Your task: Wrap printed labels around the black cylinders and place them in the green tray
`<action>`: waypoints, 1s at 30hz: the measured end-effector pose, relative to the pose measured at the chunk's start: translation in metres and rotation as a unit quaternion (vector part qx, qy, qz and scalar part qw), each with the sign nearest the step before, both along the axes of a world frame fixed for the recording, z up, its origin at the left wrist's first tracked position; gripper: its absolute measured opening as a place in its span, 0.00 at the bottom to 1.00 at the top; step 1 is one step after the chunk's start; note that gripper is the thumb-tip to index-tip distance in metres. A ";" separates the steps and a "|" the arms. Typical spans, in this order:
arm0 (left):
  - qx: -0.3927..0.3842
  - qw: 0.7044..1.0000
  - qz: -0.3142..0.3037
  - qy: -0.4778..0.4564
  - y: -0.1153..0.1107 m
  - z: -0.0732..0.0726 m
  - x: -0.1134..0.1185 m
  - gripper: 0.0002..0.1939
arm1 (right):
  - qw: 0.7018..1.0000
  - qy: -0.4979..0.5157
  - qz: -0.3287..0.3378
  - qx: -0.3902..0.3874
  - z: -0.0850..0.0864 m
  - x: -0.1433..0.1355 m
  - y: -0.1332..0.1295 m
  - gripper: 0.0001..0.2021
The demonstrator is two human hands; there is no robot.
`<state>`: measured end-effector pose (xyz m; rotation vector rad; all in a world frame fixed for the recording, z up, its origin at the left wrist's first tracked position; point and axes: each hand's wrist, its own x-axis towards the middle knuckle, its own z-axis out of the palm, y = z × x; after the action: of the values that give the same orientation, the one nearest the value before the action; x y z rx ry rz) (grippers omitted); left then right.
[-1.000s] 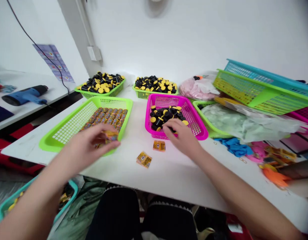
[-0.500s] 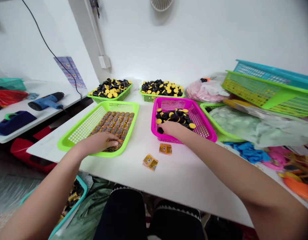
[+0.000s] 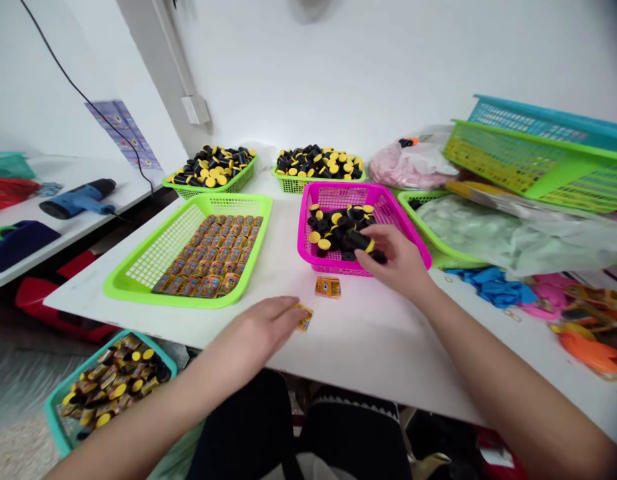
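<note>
My right hand (image 3: 399, 261) holds a black cylinder with a yellow end (image 3: 357, 241) between thumb and fingers, just above the front of the magenta basket (image 3: 422, 248). More loose black and yellow pieces (image 3: 333, 223) lie in that basket. On the white table, my left hand (image 3: 263, 328) reaches with outstretched fingers over a small stack of printed orange labels (image 3: 305, 319), partly covering it. A second label stack (image 3: 328, 287) lies just in front of the magenta basket. To the left, a lime-green basket (image 3: 119, 288) contains rows of label-wrapped cylinders (image 3: 215, 257).
Two green baskets of black and yellow cylinders (image 3: 211, 167) (image 3: 318, 163) stand at the back. A teal basket (image 3: 52, 407) of wrapped cylinders sits low left. Stacked baskets (image 3: 533, 163), plastic bags (image 3: 493, 230) and balloon-like pieces (image 3: 503, 287) crowd the right. A blue heat gun (image 3: 81, 199) lies on the left table.
My left hand has left the lime-green basket and moved right to the label stack. My right hand has lifted a black cylinder up from the pieces in the magenta basket.
</note>
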<state>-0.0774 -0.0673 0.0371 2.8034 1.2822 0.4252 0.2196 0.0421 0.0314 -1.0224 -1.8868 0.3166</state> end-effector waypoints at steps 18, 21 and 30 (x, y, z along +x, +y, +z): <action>-0.054 0.984 -0.065 -0.155 0.021 -0.008 0.027 0.13 | 0.981 -0.041 0.025 0.190 -0.015 0.010 -0.025 0.16; -0.131 0.954 -0.025 -0.270 0.041 0.010 0.049 0.06 | 0.989 0.083 0.040 0.114 -0.012 0.004 -0.030 0.17; -0.281 0.889 -0.071 -0.356 0.077 -0.021 0.079 0.34 | 0.936 0.300 0.145 -0.114 0.000 0.002 -0.042 0.11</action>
<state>0.0018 0.0095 0.0161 1.9448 0.8400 0.8148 0.2215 -0.0003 0.0311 -0.6800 -1.4483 0.9298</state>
